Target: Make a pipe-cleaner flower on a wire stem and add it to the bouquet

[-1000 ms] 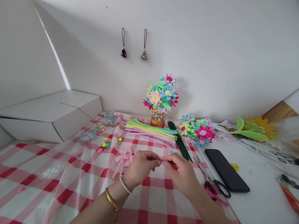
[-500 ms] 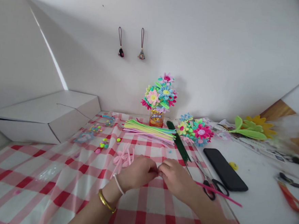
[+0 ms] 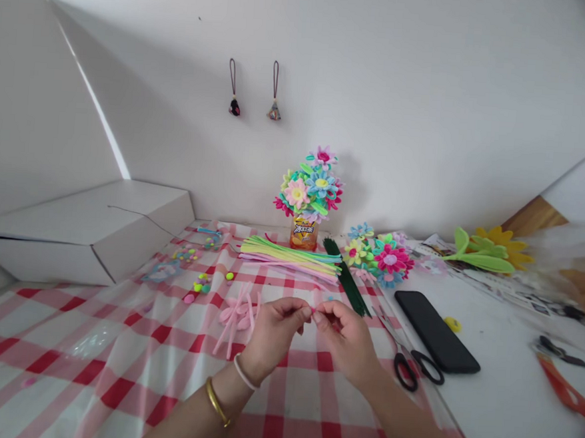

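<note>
My left hand (image 3: 279,326) and my right hand (image 3: 347,337) meet over the checked cloth, thumbs and forefingers pinched together. A tiny deep-pink bit of a pipe cleaner (image 3: 313,308) shows between the fingertips; the rest of it is hidden or too small to make out. Left of my left hand lie light-pink pipe cleaner pieces (image 3: 232,328), some bent into petal loops. Beyond both hands is a bundle of straight pipe cleaners (image 3: 290,255) in green, yellow, pink and lilac. Scissors (image 3: 405,360) with black handles rest to the right of my right hand.
Dark green stems (image 3: 350,286) lie near a pipe cleaner bouquet (image 3: 383,255). Another bouquet (image 3: 315,187) stands in an orange container (image 3: 303,233). A black phone (image 3: 437,332), orange-handled pliers (image 3: 564,385), pom-poms (image 3: 200,284) and a white box (image 3: 96,232) are around.
Both hands have risen slightly away from me, and their pinched fingertips now face upward. The deep-pink pipe cleaner that stuck out across the scissors no longer shows there.
</note>
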A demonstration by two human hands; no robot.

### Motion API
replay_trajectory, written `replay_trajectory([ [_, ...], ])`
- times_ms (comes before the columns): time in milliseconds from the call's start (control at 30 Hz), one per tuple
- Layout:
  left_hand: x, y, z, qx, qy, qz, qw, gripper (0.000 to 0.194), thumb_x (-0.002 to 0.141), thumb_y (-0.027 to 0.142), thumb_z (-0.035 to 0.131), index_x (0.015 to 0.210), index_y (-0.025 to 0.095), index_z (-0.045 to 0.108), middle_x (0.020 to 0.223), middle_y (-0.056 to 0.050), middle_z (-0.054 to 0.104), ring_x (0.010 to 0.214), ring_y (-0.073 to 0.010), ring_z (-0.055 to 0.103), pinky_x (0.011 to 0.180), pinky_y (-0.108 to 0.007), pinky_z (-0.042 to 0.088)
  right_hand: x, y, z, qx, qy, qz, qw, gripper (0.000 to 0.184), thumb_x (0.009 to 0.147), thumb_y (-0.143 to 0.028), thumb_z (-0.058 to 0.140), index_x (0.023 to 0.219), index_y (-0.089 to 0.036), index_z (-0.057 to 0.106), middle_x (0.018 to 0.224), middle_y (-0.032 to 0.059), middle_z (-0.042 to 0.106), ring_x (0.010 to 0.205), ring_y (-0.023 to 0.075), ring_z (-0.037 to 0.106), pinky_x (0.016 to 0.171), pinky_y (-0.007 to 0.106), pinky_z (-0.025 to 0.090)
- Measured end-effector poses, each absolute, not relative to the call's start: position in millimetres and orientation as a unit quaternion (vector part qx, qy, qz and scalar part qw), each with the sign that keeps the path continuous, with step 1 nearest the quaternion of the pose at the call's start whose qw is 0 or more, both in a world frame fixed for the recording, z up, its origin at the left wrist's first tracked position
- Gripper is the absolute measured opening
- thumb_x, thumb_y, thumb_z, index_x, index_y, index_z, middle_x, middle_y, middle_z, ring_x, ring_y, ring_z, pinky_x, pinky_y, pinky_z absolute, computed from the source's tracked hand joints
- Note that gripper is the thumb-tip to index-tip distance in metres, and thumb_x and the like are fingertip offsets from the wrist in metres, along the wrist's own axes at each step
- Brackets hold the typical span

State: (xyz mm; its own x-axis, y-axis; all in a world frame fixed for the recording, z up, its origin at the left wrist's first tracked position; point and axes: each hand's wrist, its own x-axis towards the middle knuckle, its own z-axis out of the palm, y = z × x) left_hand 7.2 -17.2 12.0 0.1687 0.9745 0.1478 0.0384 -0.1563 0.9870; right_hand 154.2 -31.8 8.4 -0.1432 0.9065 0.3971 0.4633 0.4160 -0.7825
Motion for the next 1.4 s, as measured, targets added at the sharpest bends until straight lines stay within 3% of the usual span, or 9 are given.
replay_trajectory([
  [167,-4.7,-11.8,16.3,0.801,0.418,0.323,0.280,0.015,0.078,0.022,0.051,0.072,0.018,0.063,0.071,-0.002,0.064,0.066,-0.0138,0.053,0.069,-0.028,0.036,159.3,-33.0,9.9,-0.476,-0.820,0.109,0.298,0.014,0.082,-0.012,0.042,0.080,-0.017,0.055,0.078,0.0042,0.056,0.074,0.0160,0.053,0.064,0.028,0.042],
  [333,-6.8,-13.4,12.9,0.898,0.370,0.208,0.117,0.019,0.078,0.018,0.049,0.063,0.016,0.061,0.062,-0.003,0.061,0.060,-0.0146,0.052,0.066,-0.031,0.031,161.4,-32.3,5.2,-0.442,-0.875,0.027,0.196,0.016,0.081,-0.008,0.043,0.073,-0.017,0.054,0.075,0.0044,0.056,0.072,0.0174,0.051,0.064,0.031,0.041],
  [433,-5.6,-15.8,17.1,0.865,0.383,0.274,0.175,0.021,0.079,0.017,0.048,0.063,0.017,0.062,0.061,-0.002,0.061,0.059,-0.0131,0.051,0.070,-0.031,0.033,162.3,-32.6,10.5,-0.455,-0.843,0.087,0.274,0.015,0.083,-0.013,0.044,0.075,-0.018,0.056,0.075,0.0036,0.057,0.073,0.0163,0.053,0.064,0.029,0.042],
  [567,-3.4,-19.5,24.6,0.725,0.404,0.408,0.380,0.015,0.076,0.024,0.054,0.067,0.017,0.064,0.065,-0.002,0.060,0.063,-0.0130,0.051,0.064,-0.026,0.038,159.5,-35.6,16.3,-0.455,-0.749,0.205,0.435,0.013,0.085,-0.025,0.046,0.085,-0.020,0.058,0.080,0.0026,0.060,0.072,0.0133,0.056,0.063,0.024,0.045],
  [767,4.0,-21.4,22.0,0.541,0.387,0.485,0.568,0.014,0.065,0.028,0.065,0.063,0.014,0.064,0.056,0.001,0.055,0.052,-0.0095,0.044,0.052,-0.023,0.037,155.0,-35.5,10.3,-0.474,-0.699,0.244,0.477,0.014,0.083,-0.029,0.048,0.080,-0.018,0.057,0.072,0.0009,0.059,0.064,0.0121,0.054,0.058,0.023,0.043],
  [900,-0.6,-17.4,23.1,0.614,0.423,0.404,0.530,0.016,0.070,0.028,0.058,0.066,0.015,0.066,0.062,-0.002,0.061,0.056,-0.0116,0.049,0.055,-0.024,0.039,158.0,-33.7,10.8,-0.471,-0.740,0.200,0.437,0.010,0.083,-0.021,0.046,0.081,-0.019,0.055,0.077,0.0016,0.058,0.070,0.0126,0.054,0.061,0.023,0.044],
  [1100,-6.7,-14.7,16.9,0.808,0.428,0.297,0.275,0.016,0.072,0.017,0.051,0.070,0.020,0.067,0.071,-0.002,0.066,0.066,-0.0149,0.055,0.072,-0.029,0.037,159.5,-34.6,15.8,-0.456,-0.841,0.112,0.268,0.016,0.079,-0.009,0.044,0.075,-0.018,0.056,0.075,0.0035,0.057,0.072,0.0156,0.053,0.063,0.028,0.043],
  [1200,-5.6,-16.4,16.5,0.832,0.437,0.273,0.203,0.019,0.073,0.016,0.049,0.061,0.018,0.064,0.063,-0.003,0.064,0.061,-0.0145,0.053,0.074,-0.032,0.034,158.7,-34.0,16.6,-0.455,-0.845,0.102,0.263,0.017,0.080,-0.009,0.044,0.074,-0.017,0.058,0.074,0.0038,0.058,0.072,0.0161,0.054,0.064,0.028,0.043],
  [1400,-2.0,-18.3,23.9,0.626,0.475,0.427,0.448,0.010,0.069,0.023,0.057,0.064,0.016,0.063,0.059,-0.001,0.059,0.058,-0.0129,0.050,0.056,-0.024,0.038,157.0,-32.1,11.7,-0.472,-0.746,0.201,0.424,0.011,0.082,-0.025,0.050,0.081,-0.020,0.060,0.076,0.0019,0.061,0.069,0.0135,0.056,0.060,0.024,0.044],
])
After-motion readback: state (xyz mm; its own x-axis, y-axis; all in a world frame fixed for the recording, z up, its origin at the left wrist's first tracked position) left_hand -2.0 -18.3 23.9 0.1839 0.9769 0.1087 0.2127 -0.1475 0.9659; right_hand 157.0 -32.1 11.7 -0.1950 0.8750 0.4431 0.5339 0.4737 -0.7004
